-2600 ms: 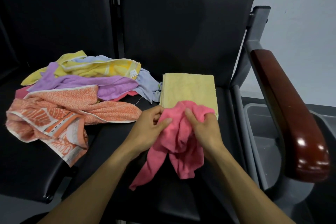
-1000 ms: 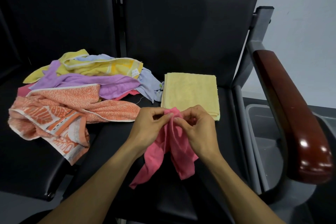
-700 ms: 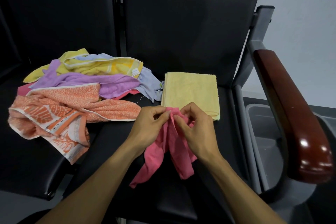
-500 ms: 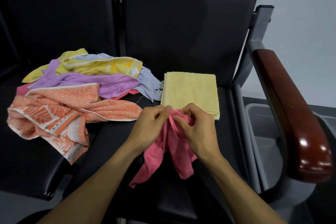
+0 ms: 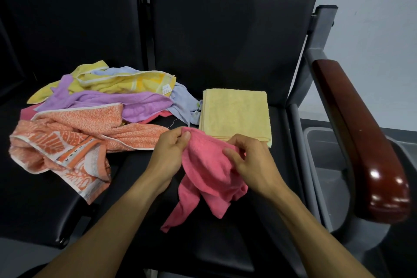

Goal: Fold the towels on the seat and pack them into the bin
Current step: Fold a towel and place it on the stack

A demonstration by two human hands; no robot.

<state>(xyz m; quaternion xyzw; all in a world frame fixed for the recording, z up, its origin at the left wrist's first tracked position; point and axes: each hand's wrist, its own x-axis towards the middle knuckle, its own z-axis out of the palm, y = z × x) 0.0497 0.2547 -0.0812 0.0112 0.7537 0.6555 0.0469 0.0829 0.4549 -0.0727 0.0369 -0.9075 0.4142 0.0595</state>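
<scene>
Since a moment ago both hands have drawn apart, spreading the pink towel [image 5: 209,165] between them: left hand [image 5: 169,153] pinches its top edge, right hand [image 5: 250,160] grips the bunched side. Unfolding step; next, find corners and lay it flat on the seat below the hands.

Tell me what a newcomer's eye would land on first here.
First, the crumpled pink terry towel at centre, pinched by the left hand and right hand above the black seat. Next, the heap of unfolded orange, purple and yellow towels on the left, and the neatly folded pale yellow towel just behind the hands.
</scene>
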